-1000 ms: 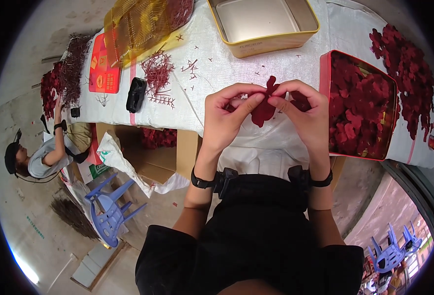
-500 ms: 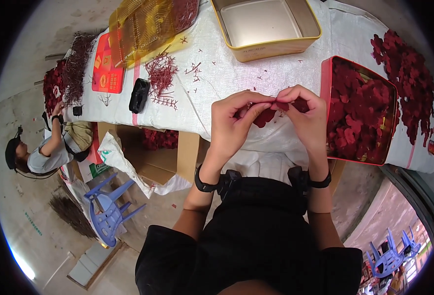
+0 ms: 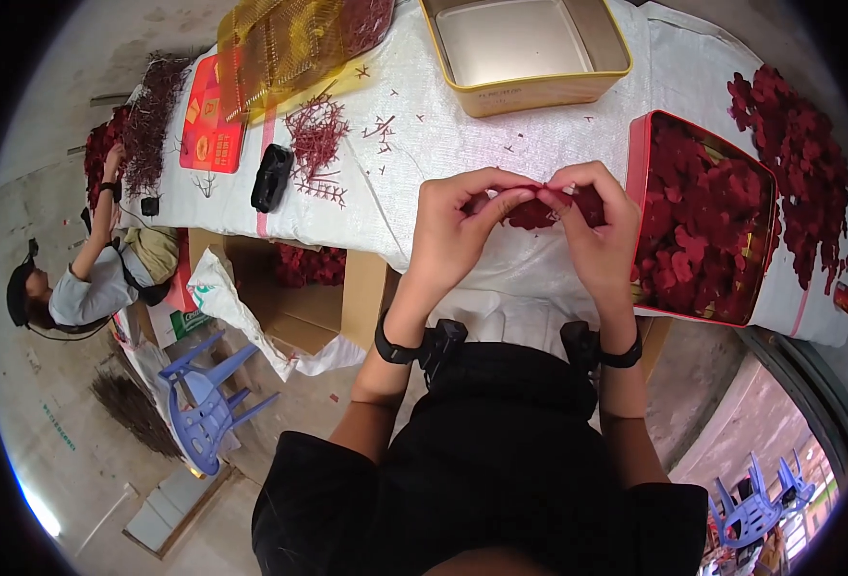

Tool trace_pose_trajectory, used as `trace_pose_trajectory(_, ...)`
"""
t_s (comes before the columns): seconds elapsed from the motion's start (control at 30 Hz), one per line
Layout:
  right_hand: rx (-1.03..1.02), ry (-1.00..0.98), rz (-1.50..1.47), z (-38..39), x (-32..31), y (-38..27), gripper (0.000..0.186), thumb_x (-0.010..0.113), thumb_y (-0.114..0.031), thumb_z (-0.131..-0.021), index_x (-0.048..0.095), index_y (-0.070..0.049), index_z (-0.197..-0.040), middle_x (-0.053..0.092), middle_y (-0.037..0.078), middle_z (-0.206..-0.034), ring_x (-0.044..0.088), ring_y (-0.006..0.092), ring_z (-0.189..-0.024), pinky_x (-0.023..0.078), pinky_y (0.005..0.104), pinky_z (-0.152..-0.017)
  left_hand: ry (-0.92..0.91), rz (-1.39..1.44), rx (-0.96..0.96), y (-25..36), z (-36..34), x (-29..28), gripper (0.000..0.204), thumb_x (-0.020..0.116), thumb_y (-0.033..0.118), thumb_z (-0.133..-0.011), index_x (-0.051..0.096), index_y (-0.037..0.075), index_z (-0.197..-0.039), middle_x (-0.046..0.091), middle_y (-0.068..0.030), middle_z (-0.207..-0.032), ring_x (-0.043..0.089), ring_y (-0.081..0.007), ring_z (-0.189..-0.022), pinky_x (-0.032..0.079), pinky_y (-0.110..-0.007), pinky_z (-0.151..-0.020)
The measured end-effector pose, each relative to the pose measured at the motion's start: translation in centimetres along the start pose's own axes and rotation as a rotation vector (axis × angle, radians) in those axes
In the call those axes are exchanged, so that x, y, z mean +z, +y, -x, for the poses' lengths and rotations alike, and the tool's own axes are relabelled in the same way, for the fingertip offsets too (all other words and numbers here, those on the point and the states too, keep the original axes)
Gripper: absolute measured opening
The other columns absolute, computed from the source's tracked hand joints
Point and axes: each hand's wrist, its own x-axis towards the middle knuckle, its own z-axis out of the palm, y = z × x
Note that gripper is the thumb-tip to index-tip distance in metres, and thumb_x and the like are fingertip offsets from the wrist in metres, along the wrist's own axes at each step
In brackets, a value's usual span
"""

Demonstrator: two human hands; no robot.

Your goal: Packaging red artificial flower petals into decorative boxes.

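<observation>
Both thumb-and-finger pinches look closed to me: bare left hand (image 3: 446, 223) and bare right hand (image 3: 605, 228) grip one dark-red petal-like fabric piece (image 3: 530, 214) between them, above the white woven sheet (image 3: 376, 204); I'd fear uneven pulling tearing it

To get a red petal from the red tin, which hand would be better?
Probably the right hand: it is nearer the red tin of dark red petals. The left hand is farther across. Both pinch at a dark red piece, so the right may need to let go first.
</observation>
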Motion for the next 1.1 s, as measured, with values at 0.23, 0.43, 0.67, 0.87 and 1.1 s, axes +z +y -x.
trace_pose_trajectory(0.23,0.199,-0.011,-0.091,-0.9,-1.3,1.7,0.009,0.058,-0.009,-0.088,0.056,-0.004,-0.082,0.056,-0.001,-0.073,0.046,0.0017,-0.062,0.034,0.0161,-0.053,0.192,-0.14,0.001,-2.2,-0.6,-2.0,0.013,0.064,0.003,-0.083,0.068,-0.001,-0.096,0.068,-0.0051,-0.079,0.06,-0.005,-0.064,0.044,-0.016,-0.057)
trace_pose_trajectory(0.43,0.474,-0.111,-0.217,-0.3,-0.7,3.0,0.008,0.059,-0.014,-0.089,0.058,-0.005,-0.087,0.046,-0.006,-0.055,0.038,0.0005,-0.046,0.026,0.0179,-0.041,0.255,0.153,-0.048,-2.6,-1.0,-1.5,0.018,0.063,0.008,-0.086,0.066,0.0,-0.102,0.067,-0.0013,-0.076,0.049,-0.0001,-0.054,0.034,-0.016,-0.047)
trace_pose_trajectory(0.67,0.466,-0.227,-0.34,-0.5,0.4,2.5,0.009,0.061,-0.013,-0.088,0.058,-0.005,-0.088,0.043,-0.007,-0.053,0.035,0.0003,-0.043,0.024,0.0178,-0.039,0.21,0.332,-0.213,-2.3,-0.9,-0.3,0.021,0.061,0.013,-0.088,0.064,0.002,-0.106,0.06,0.0059,-0.068,0.025,0.003,-0.043,0.015,-0.017,-0.039)
trace_pose_trajectory(0.87,0.351,-0.225,-0.301,-1.0,-0.1,3.3,0.008,0.062,-0.011,-0.087,0.059,-0.005,-0.09,0.044,-0.007,-0.057,0.035,-0.0004,-0.046,0.025,0.0166,-0.042,0.01,0.346,-0.331,-2.5,-1.0,-1.5,0.016,0.064,0.013,-0.087,0.066,0.003,-0.099,0.064,0.0029,-0.074,0.044,0.0025,-0.056,0.029,-0.013,-0.046)
trace_pose_trajectory(1.1,0.181,-0.171,0.032,-1.0,-0.2,3.7,0.008,0.064,-0.006,-0.083,0.063,-0.001,-0.089,0.056,-0.001,-0.07,0.051,0.0045,-0.06,0.038,0.0192,-0.051,0.078,0.369,-0.284,-3.0,-1.1,-1.5,0.015,0.066,0.012,-0.085,0.066,0.002,-0.096,0.065,0.0013,-0.077,0.046,0.0024,-0.056,0.03,-0.013,-0.046)
